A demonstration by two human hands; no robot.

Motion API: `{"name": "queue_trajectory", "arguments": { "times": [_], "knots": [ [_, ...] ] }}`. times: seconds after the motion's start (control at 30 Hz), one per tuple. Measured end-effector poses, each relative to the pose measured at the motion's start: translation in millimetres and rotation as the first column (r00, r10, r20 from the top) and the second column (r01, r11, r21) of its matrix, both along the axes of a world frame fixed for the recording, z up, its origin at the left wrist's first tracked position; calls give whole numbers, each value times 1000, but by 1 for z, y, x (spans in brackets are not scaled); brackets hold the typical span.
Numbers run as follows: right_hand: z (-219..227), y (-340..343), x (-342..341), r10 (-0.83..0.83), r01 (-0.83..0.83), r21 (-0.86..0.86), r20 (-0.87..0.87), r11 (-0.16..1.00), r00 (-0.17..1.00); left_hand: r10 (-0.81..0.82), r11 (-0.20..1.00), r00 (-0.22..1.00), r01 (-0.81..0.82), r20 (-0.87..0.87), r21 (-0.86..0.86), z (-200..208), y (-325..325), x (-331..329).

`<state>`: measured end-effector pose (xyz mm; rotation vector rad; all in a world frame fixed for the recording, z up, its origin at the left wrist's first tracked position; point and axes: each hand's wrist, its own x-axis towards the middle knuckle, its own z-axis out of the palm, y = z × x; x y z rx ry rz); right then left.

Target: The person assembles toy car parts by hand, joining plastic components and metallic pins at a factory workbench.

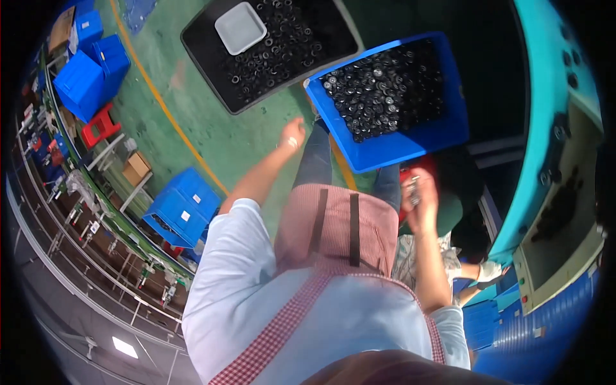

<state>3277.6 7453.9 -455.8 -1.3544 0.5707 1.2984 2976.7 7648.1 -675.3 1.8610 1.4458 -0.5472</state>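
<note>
A blue crate [378, 151] full of small round black parts [385, 90], some with a bright shine, stands tilted in front of my knees. My right hand [423, 205], slightly blurred, is raised near its close right side. Its fingers are curled round small shiny parts, too blurred to name exactly. Left of the crate, my left hand [293, 133] hangs over the green floor with pale tape on it. It appears empty, its fingers loosely apart. Beyond lies a black tray [215, 80] with scattered black rings [276, 58] and a pale grey square tub [240, 29].
A turquoise machine [520, 212] rises at the right. Close by, a co-worker's gloved hand [491, 271] reaches toward it. Something red [420, 168] shows behind my right hand. At the left are blue bins [183, 208], a red stool [99, 125], a cardboard box [136, 168] and a long rack.
</note>
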Motion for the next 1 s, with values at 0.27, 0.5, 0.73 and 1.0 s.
{"name": "queue_trajectory", "arguments": {
  "times": [0.27, 0.5, 0.73, 1.0],
  "knots": [
    [-92, 41, -120, 170, -137, 100, -585, 985, 793, -93, 992, 915, 118, -393, 39, -183, 212, -33],
    [-134, 29, -142, 0, -43, -67, -540, 997, 842, -324, 946, 720, 259, -614, -195, -228, 203, -30],
    [-98, 51, -141, 58, -67, 3, -525, 998, 849, -126, 974, 954, 66, -272, -218, -206, 220, -68],
    [-45, 73, -118, 187, -139, 165, -331, 977, 925, 990, 104, 113, -216, 81, -971, -36, 226, 20]
  ]
}}
